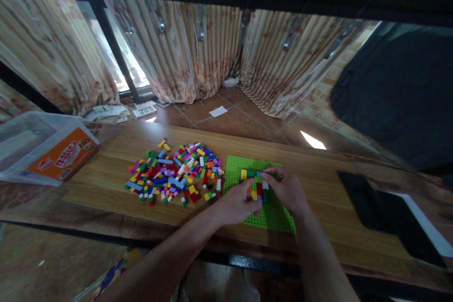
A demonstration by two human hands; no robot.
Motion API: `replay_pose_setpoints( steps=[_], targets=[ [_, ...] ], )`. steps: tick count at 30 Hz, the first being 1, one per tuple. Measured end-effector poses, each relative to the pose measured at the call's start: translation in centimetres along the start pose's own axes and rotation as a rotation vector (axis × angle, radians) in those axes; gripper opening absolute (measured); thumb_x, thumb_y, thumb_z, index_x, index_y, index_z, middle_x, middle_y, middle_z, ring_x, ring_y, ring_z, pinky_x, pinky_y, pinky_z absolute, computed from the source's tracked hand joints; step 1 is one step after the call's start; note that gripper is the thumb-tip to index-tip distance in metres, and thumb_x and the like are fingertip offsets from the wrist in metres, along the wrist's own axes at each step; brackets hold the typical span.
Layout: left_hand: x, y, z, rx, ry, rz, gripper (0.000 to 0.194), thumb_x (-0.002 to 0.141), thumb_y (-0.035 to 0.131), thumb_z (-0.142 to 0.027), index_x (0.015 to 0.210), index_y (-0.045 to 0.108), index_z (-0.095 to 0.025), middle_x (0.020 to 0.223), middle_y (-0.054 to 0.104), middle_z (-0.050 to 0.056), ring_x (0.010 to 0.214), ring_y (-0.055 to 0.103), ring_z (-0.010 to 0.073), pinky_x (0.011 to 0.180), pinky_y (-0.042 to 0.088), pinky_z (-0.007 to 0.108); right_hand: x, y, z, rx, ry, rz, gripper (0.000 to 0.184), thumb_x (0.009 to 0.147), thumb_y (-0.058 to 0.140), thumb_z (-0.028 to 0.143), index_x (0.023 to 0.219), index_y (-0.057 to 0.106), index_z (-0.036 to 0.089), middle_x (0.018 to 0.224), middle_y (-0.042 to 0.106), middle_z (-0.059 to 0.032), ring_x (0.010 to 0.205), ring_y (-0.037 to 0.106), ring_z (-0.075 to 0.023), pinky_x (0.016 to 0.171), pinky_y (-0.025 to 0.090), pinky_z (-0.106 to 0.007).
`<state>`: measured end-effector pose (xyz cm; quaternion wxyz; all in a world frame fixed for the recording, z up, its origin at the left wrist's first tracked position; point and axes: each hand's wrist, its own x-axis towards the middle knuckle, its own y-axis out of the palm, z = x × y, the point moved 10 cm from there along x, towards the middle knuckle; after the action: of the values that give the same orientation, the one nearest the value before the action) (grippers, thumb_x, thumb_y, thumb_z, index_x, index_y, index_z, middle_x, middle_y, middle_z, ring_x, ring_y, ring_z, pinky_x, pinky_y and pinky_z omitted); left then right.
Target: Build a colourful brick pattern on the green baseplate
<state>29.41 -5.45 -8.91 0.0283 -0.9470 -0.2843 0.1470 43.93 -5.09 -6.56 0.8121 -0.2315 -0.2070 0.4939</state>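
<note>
A green studded baseplate [232,166] lies on the wooden table, carrying a small build of coloured toy bricks [259,189]. My left hand [238,203] reaches over the build's left and near side, its fingers curled in at the bricks. What sits between those fingers is too small to make out. From the right, my right hand [288,189] bends over the build's far right corner, thumb and forefinger drawn together beside a blue brick. Whether a brick is pinched there is hidden. To the left of the plate spreads a loose pile of toy bricks [173,174] in many colours.
A clear plastic box [49,146] with an orange label stands at the table's left end. Black flat items [368,203] and a white sheet [424,222] lie at the right. Beyond the wooden table [318,174] are a tiled floor, papers and striped curtains [177,56].
</note>
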Motion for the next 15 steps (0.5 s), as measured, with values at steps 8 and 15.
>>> replay_pose_setpoints(
  steps=[8,15],
  targets=[
    [-0.01,0.09,-0.18,0.034,0.035,0.028,0.074,0.081,0.054,-0.026,0.148,0.025,-0.011,0.072,0.068,0.001,0.053,0.051,0.0113,0.052,0.037,0.023,-0.14,-0.05,0.03,-0.135,0.062,-0.045,0.029,0.07,0.063,0.049,0.075,0.07,0.021,0.087,0.069,-0.0068,0.083,0.061,-0.0226,0.079,0.044,-0.037],
    [0.13,0.27,-0.37,0.088,0.053,0.047,0.072,0.082,0.053,-0.028,0.146,0.026,-0.01,0.073,0.068,0.002,0.054,0.053,0.0109,0.05,0.036,0.021,-0.04,0.07,-0.12,-0.193,0.081,-0.037,0.032,0.072,0.06,0.051,0.071,0.067,0.019,0.079,0.069,-0.0065,0.076,0.062,-0.0218,0.073,0.045,-0.035]
  ],
)
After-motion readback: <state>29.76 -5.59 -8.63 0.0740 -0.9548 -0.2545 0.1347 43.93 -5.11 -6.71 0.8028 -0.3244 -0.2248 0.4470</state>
